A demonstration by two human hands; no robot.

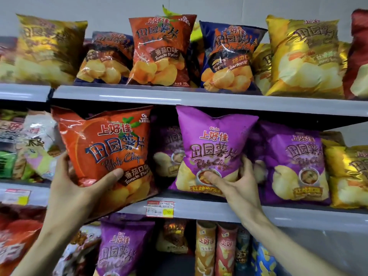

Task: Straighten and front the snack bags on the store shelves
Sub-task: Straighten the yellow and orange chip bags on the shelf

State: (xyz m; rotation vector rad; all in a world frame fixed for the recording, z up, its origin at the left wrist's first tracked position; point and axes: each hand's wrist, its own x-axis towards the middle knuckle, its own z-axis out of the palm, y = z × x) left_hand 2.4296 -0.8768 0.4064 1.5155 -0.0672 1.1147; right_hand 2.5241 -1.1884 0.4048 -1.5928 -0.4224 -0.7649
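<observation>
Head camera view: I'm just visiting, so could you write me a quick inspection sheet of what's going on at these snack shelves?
Surface: grey middle shelf, with a price tag on its front edge.
Job's things: orange tomato bag, tilted and overhanging the shelf edge; purple bag, upright and facing front.
Clutter: mixed bags lying jumbled at far left.
Grippers: left hand holds the orange tomato bag; right hand grips the purple bag's lower part.
Cables: nothing seen.
Surroundings: top-shelf chip bags above; chip canisters below; pale wall behind.
</observation>
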